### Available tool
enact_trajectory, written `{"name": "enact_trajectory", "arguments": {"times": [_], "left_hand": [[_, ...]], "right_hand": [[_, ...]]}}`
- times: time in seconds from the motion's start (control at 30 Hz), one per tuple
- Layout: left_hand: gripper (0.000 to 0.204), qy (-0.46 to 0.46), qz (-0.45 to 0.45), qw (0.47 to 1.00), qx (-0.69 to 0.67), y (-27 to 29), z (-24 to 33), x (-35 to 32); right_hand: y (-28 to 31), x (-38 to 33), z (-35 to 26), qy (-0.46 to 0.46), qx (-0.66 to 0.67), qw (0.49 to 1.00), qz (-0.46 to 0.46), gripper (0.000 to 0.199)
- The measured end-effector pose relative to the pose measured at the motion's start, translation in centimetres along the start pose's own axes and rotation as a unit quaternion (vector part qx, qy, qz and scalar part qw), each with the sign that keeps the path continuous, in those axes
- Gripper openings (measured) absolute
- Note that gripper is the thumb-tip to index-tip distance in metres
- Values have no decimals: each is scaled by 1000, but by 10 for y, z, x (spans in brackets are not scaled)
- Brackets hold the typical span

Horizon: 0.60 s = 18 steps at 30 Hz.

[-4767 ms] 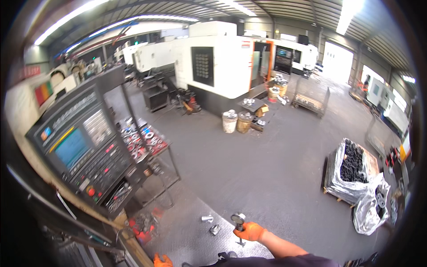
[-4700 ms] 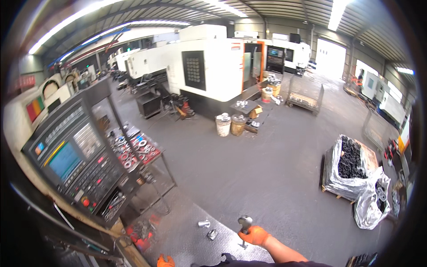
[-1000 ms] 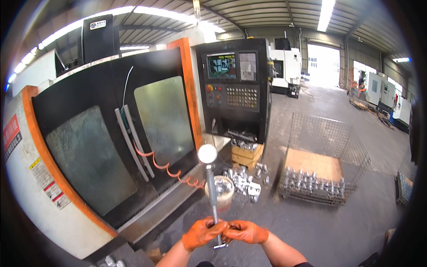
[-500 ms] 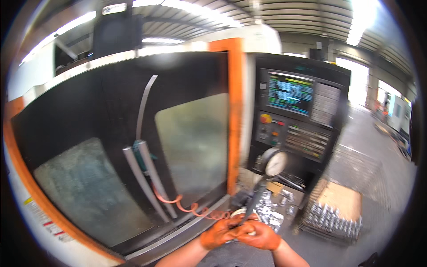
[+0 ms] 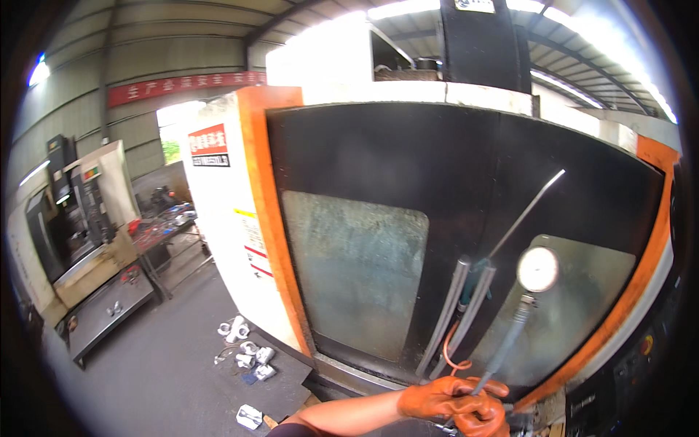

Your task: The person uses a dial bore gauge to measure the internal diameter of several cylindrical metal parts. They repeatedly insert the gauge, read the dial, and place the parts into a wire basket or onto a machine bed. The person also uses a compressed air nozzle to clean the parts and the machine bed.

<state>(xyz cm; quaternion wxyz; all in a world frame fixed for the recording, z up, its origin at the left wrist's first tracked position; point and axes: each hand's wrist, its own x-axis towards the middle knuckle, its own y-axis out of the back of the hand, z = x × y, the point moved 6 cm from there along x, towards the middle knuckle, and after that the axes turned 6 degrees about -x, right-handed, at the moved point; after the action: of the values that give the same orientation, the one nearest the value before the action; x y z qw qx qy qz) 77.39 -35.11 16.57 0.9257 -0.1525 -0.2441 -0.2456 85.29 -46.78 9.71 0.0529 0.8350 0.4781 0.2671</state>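
A dial bore gauge [image 5: 537, 269] with a round white face stands tilted in front of the machine door, its shaft leaning down to my hands. My left hand [image 5: 435, 398], in an orange rubber glove, is closed around the lower shaft. My right hand [image 5: 482, 419], gloved the same way, is closed just below and beside it on the gauge's lower end. The gloves hide the gauge's tip. Just above the hands, a coiled orange air hose [image 5: 453, 357] hangs by the metal door handles [image 5: 445, 317].
The black machine door [image 5: 378, 160] with orange frame fills the middle. Several silvery metal castings [image 5: 247, 357] lie on a dark low platform at lower left. Further left stand another machine [image 5: 95, 218] and a cluttered workbench [image 5: 164, 226]. A control panel [image 5: 626, 379] sits at the right edge.
My view has swung left, from the control screen to the door and the workshop beyond. The gauge stays in both hands, its dial now sharp and facing me.
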Motion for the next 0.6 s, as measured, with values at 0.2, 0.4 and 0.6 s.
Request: {"name": "enact_trajectory", "arguments": {"times": [0.2,0.4,0.6], "left_hand": [[38,-44,144,985,80,9,67,-42],[48,-77,351,927,108,5,143,-120],[77,-215,543,789,191,17,217,-244]], "right_hand": [[-57,75,-52,107,60,988,-91,34],[-153,133,-127,-37,360,842,-401,28],[-247,231,-222,-4,338,855,-394,25]]}}
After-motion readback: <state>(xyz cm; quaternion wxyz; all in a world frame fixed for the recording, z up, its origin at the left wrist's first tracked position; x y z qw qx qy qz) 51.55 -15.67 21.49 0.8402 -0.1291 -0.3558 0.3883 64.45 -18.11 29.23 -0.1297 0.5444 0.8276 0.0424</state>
